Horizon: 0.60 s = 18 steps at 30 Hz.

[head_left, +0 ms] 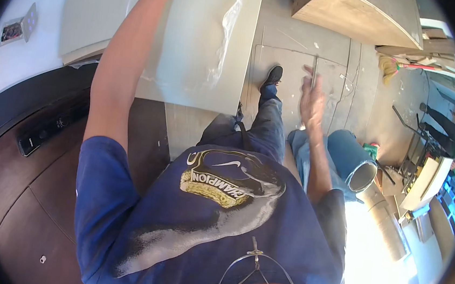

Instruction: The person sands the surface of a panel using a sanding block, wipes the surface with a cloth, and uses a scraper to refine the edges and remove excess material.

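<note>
The head camera looks down on a person in a blue shirt (206,194), with a cross on a cord (254,255) near the neck. The left arm (117,67) stretches far over a pale board (189,79), maybe because the board is wide. The left hand is past the top edge, so I cannot tell if it holds anything.

The board is in front of the person, a bit to the left. A messy white smear (227,31) runs near its right side. The right hand (313,101) is well apart from the board, out to the right, and looks blurry. It seems to grip a thin grey tool (314,76), which lies along the fingers, perhaps so its tip can poke out past them.

One dark shoe (272,77) is on the floor (284,47), between the board and the hand, maybe to help with balance. Farther off are a wooden box (352,15) and a broom (391,68).
</note>
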{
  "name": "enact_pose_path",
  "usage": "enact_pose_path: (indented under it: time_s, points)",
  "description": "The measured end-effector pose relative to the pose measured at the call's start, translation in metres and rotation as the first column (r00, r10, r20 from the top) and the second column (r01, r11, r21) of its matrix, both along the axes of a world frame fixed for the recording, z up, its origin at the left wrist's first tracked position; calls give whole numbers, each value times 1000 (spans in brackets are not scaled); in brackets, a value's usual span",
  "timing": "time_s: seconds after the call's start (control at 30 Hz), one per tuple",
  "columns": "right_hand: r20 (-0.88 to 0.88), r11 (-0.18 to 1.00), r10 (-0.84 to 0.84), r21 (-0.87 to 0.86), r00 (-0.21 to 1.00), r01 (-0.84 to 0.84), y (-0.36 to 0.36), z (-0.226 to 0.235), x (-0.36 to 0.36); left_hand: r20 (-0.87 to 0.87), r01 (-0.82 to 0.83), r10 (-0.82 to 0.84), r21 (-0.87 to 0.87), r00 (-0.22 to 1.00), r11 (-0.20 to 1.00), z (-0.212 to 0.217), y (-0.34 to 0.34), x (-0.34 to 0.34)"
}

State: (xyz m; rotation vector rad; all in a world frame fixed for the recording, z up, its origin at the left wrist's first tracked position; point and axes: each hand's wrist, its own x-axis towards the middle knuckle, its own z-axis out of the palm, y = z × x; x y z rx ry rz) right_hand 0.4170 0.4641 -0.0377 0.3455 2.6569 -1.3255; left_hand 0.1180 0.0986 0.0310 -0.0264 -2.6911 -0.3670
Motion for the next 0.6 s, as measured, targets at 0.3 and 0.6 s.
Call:
enact_pose_path:
  time_s: [0.3,0.6]
  points:
    - [-222,977,162,-104,962,-188,-82,41,120,96,-41,38,24,995,999,17,3,13]
    - [-377,946,286,256,881,-198,-88,42,122,185,-87,84,10,979,996,24,-8,12]
